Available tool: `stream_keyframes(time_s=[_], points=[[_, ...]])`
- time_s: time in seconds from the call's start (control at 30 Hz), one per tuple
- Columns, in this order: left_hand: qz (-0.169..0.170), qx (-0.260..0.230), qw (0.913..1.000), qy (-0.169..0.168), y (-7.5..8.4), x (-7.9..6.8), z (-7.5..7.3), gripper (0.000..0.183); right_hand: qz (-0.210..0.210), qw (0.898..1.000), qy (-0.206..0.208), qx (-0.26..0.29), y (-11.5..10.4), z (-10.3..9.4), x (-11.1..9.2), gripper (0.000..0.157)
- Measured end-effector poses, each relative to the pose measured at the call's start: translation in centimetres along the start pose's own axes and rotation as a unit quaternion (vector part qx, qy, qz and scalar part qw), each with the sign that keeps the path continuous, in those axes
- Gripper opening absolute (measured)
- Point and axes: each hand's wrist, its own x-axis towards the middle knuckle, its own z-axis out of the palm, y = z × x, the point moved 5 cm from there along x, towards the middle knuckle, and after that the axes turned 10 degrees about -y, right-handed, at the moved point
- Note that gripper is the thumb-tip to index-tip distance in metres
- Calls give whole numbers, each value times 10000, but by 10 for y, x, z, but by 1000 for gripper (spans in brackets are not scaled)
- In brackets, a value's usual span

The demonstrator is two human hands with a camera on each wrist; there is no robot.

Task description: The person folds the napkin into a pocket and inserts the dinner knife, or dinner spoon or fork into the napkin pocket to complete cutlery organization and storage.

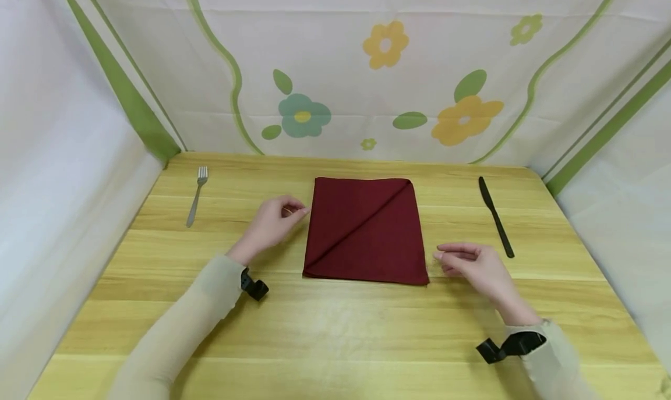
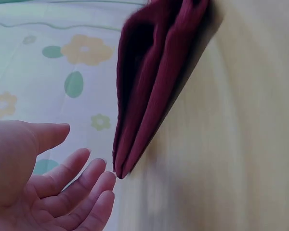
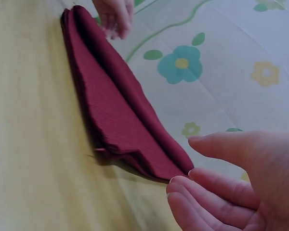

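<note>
A dark red cloth napkin [image 1: 377, 243], folded into a square, lies flat mid-table with a diagonal fold running from its near left corner to its far right one. My left hand [image 1: 272, 222] hovers just off its left edge, fingers loosely bent and holding nothing. In the left wrist view the napkin's layered edge [image 2: 149, 96] rises past the spread fingertips [image 2: 103, 185]. Off the right edge is my right hand [image 1: 474, 269], thumb and fingers apart with nothing between them. The right wrist view shows the napkin's side [image 3: 120, 106] close beyond those fingertips.
A fork [image 1: 197, 196] lies at the far left of the wooden table [image 1: 335, 342], tines pointing away. On the right, a black knife [image 1: 495, 215] lies just beyond my right hand. A white flowered cloth [image 1: 335, 50] hangs behind the table and along both sides.
</note>
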Motion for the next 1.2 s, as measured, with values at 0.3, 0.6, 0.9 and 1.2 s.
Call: stream_keyframes(time_s=[0.3,0.6,0.9,1.2], points=[[160,-120,9997,-114,3,-36,11,26,-344,9991,49,-247,-18,-23,29,53],[85,-322,9990,-297,4,-59,23,36,-479,9988,86,55,-29,-35,70,57],[-85,-473,9975,-520,4,-70,29,28,-301,9989,112,328,-44,-44,111,58],[-6,-408,9967,-705,3,-72,38,16,23,9999,-168,10,-39,-48,156,56]])
